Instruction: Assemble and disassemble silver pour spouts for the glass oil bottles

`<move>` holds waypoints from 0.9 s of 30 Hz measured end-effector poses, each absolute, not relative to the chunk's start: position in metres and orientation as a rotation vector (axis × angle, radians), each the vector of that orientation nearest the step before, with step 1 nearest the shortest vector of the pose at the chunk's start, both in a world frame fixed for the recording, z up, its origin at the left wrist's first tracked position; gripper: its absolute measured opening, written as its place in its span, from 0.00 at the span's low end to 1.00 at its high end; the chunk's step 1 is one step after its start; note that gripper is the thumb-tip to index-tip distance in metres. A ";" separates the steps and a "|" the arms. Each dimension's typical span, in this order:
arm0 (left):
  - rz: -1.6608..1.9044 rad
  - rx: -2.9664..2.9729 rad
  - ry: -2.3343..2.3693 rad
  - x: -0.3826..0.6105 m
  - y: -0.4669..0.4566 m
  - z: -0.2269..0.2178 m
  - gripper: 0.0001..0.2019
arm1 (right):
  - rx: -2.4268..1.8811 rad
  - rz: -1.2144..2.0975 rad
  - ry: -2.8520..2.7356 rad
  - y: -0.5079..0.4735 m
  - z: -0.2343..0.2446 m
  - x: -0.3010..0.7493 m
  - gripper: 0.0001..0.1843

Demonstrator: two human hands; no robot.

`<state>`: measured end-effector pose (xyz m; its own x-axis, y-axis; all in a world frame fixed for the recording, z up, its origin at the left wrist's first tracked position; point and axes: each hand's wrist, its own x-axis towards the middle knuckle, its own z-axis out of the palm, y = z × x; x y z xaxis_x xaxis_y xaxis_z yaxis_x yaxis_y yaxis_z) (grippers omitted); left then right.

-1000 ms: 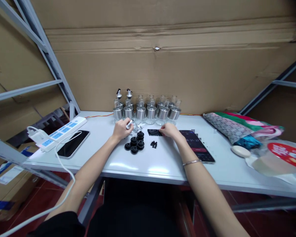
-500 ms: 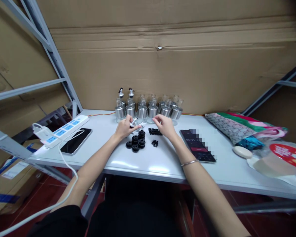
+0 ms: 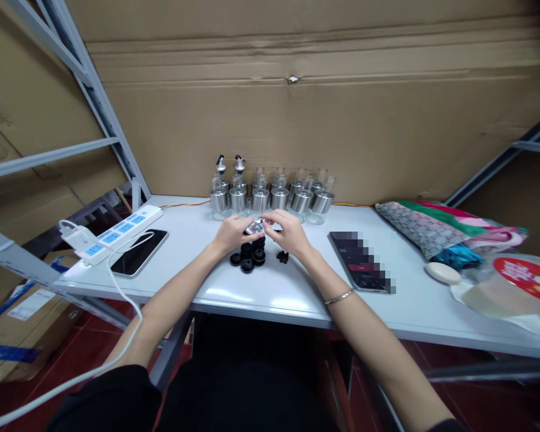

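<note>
a big sheet of brown cardboard (image 3: 292, 132) walls off the back, creased crosswise, with a small torn hole (image 3: 293, 79) near its middle. a grey metal post (image 3: 128, 165) slants up on the left, another post (image 3: 481, 176) on the right. light glares off the pale worktop (image 3: 252, 306). below are dark red floor tiles (image 3: 87, 342) and a blue-taped carton (image 3: 36, 336).

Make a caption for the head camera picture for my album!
Left hand and right hand work at a small silvery part, near black pieces and silver-banded glass bottles.
</note>
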<state>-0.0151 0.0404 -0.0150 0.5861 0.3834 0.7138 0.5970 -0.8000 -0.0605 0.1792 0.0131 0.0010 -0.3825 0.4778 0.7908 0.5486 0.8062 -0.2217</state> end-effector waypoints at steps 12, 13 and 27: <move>-1.053 -2.566 -0.844 -0.018 0.040 -0.016 0.27 | -0.764 -0.147 -2.088 0.009 0.003 0.175 0.09; -1.047 -2.569 -0.860 -0.018 0.040 -0.016 0.27 | -0.752 -0.155 -2.086 0.008 0.004 0.175 0.10; -0.733 -2.660 -1.126 -0.016 0.039 -0.015 0.23 | -0.799 -0.066 -2.113 0.008 0.000 0.173 0.08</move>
